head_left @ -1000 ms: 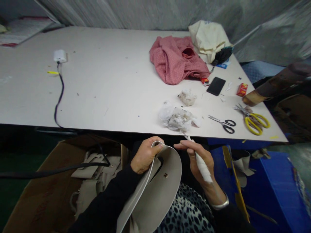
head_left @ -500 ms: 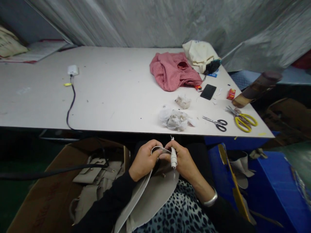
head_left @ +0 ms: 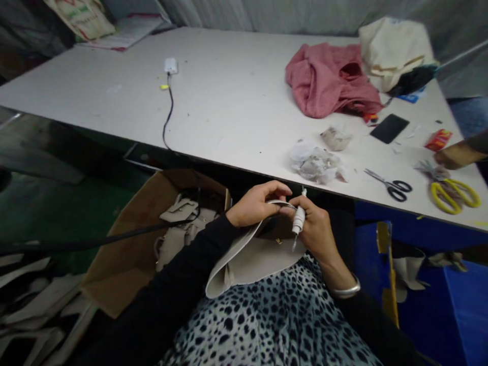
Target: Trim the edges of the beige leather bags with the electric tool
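Head view, as I watch remotely — left hand [head_left: 256, 204] pinching the upper edge of a beige piece [head_left: 259, 258] over the lap [head_left: 247, 323], right hand [head_left: 316, 224] gripping a white-wrapped tool [head_left: 299, 220] at that edge, black-handled scissors [head_left: 389, 185] on the bench [head_left: 229, 101].

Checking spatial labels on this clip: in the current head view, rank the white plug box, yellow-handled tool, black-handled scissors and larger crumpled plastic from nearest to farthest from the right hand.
1. Larger crumpled plastic: just beyond the right hand.
2. Black-handled scissors: to its right.
3. Yellow-handled tool: farther right.
4. White plug box: far off, to the left.
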The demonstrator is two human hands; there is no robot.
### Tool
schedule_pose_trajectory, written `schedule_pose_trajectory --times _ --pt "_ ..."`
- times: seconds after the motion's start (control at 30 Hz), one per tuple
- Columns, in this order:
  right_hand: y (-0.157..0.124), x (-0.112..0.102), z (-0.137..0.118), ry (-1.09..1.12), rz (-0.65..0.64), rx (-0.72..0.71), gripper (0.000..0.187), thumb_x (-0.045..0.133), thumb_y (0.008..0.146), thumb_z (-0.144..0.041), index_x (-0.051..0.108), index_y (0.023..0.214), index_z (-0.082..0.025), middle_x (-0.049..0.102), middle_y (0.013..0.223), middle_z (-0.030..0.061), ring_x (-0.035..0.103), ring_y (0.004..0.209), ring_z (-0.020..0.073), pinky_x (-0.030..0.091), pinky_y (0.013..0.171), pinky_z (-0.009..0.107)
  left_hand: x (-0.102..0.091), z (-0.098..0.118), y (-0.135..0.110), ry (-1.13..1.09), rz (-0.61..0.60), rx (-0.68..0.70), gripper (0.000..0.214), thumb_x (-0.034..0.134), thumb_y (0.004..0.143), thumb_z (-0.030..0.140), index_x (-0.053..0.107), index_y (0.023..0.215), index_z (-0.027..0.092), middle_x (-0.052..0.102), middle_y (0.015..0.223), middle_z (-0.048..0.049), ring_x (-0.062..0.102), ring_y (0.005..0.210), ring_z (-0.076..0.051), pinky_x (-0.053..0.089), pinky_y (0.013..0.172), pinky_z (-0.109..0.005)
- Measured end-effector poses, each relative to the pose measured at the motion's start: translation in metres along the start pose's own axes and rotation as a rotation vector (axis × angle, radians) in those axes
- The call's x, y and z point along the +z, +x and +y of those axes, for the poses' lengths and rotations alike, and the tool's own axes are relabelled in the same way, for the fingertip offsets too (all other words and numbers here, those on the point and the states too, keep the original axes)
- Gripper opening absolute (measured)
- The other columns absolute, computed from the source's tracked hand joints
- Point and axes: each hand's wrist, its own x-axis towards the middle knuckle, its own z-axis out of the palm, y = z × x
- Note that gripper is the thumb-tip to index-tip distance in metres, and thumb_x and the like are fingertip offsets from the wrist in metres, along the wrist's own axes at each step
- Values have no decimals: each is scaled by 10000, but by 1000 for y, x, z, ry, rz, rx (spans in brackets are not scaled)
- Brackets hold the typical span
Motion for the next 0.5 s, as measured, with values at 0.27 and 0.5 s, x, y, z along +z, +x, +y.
schedule_pose_trajectory --times 0.27,0.5 --pt "-4 3 -3 -103 18 -82 253 661 940 -457 687 878 -213 614 698 -3 529 636 159 372 578 264 -8 -3 -5 -162 16 -4 293 806 725 135 720 1005 145 697 945 -52 644 913 -179 481 930 -343" --pt "-20 -7 -3 -78 33 -57 306 675 922 -525 699 873 -224 645 707 3 565 621 171 425 559 270 -21 -11 -20 -307 -42 -1 413 829 795 459 755 1038 134 744 1059 -124 677 1004 -228 486 982 -369"
